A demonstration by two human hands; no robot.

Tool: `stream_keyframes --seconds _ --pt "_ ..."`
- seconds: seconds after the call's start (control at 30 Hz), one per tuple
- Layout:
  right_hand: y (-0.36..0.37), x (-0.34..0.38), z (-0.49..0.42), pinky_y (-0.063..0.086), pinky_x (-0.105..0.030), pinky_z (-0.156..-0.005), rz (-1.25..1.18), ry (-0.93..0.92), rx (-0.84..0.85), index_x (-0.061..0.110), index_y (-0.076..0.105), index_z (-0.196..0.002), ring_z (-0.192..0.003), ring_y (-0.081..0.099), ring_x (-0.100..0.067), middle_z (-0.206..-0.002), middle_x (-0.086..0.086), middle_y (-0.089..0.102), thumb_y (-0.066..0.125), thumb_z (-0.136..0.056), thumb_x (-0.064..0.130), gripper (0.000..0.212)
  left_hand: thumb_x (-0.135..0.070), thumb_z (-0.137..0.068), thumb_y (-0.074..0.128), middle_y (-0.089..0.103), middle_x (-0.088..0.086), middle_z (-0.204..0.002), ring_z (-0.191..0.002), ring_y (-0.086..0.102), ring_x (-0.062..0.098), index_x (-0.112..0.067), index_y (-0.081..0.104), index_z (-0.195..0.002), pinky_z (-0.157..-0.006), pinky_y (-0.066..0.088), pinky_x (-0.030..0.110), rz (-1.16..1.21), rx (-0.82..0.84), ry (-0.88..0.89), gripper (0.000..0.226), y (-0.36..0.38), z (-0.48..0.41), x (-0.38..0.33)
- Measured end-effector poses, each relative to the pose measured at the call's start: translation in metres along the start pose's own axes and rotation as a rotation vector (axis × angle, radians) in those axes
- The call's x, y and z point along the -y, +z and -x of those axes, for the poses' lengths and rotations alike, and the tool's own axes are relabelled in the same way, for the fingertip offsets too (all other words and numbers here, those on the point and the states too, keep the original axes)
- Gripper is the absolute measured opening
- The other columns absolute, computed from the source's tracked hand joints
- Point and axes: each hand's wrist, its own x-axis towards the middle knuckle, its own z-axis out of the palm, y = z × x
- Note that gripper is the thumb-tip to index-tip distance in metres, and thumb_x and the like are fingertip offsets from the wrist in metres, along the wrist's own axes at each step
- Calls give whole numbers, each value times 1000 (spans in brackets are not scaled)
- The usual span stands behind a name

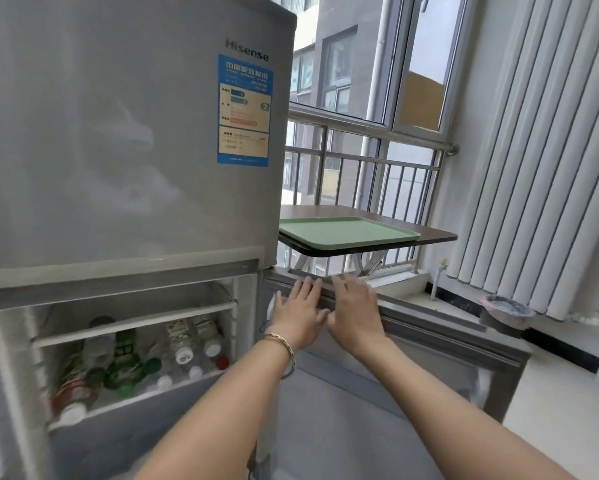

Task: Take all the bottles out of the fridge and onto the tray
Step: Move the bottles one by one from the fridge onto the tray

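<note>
The silver fridge (118,133) stands at the left with its lower door (429,341) swung open to the right. Several bottles (124,358) lie on their sides on the lower shelf, with white, red and green caps facing out. My left hand (299,311) and my right hand (355,308) lie side by side with straight fingers on the top edge of the open door, holding nothing. A pale green tray (346,232) sits bare on a small dark table (440,233) to the right of the fridge, above my hands.
A barred window (360,168) is behind the table. White vertical blinds (533,150) hang at the right. A small bin with a liner (505,313) sits on the low sill beyond the door. The floor at lower right is pale.
</note>
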Motion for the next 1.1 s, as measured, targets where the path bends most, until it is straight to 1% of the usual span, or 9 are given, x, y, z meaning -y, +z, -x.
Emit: stream_keyframes --seconds 0.03,0.1,0.23,0.33,0.53,0.67,0.8,0.97,1.1 --pt "1 14 0 28 -41 -114 -56 -50 -80 10 42 -139 -134 40 -27 -140 -11 47 51 -80 20 60 -40 -101 25 -8 -1 -164 -152 -5 18 -21 -4 -155 -121 4 53 8 -24 -33 65 -1 4 9" --pt "5 48 1 39 -38 -102 -148 -145 -115 10 52 -130 -119 51 -28 -126 -9 56 49 -78 14 52 -36 -101 28 -9 0 -164 -152 -5 19 -19 -6 -155 -121 5 53 20 -37 -102 66 -4 15 34" --pt "28 109 6 39 -37 -98 -259 -219 -23 8 48 -132 -119 48 -31 -129 -11 53 45 -86 11 46 -28 -96 40 -9 0 -164 -152 -5 22 -24 -5 -155 -120 6 54 8 23 -219 74 -2 37 95" --pt "57 142 9 37 -39 -96 -345 -215 93 6 48 -127 -120 46 -35 -130 -15 51 44 -86 11 41 -33 -96 43 -9 1 -164 -152 -5 22 -27 -4 -155 -120 5 54 10 63 -310 76 9 53 137" --pt "133 171 8 37 -41 -102 -401 -162 411 9 44 -128 -127 41 -37 -137 -18 43 44 -91 16 37 -51 -98 22 -6 1 -164 -152 -5 19 -25 -1 -155 -120 6 52 26 115 -442 67 49 62 193" --pt "174 178 -8 37 -39 -102 -337 -178 576 14 35 -138 -131 37 -37 -147 -17 33 54 -89 22 53 -49 -99 24 1 0 -164 -152 1 22 -26 4 -155 -120 8 54 69 162 -520 64 73 53 212" --pt "207 186 -39 28 -39 -111 -274 -169 622 17 26 -147 -141 27 -35 -156 -16 22 52 -92 26 62 -51 -99 22 1 2 -165 -152 1 23 -25 3 -155 -120 7 53 107 150 -595 65 93 32 230" --pt "256 207 -72 35 -40 -111 -259 -117 594 21 41 -141 -136 39 -33 -149 -14 38 46 -92 33 51 -46 -100 24 1 1 -165 -152 3 23 -29 7 -154 -120 11 52 102 93 -652 59 116 17 249" --pt "292 217 -93 34 -46 -112 -164 -158 679 32 20 -151 -139 32 -36 -156 -19 24 40 -94 33 61 -46 -101 26 -4 1 -164 -152 1 22 -24 4 -156 -119 8 50 51 89 -678 63 127 14 267"
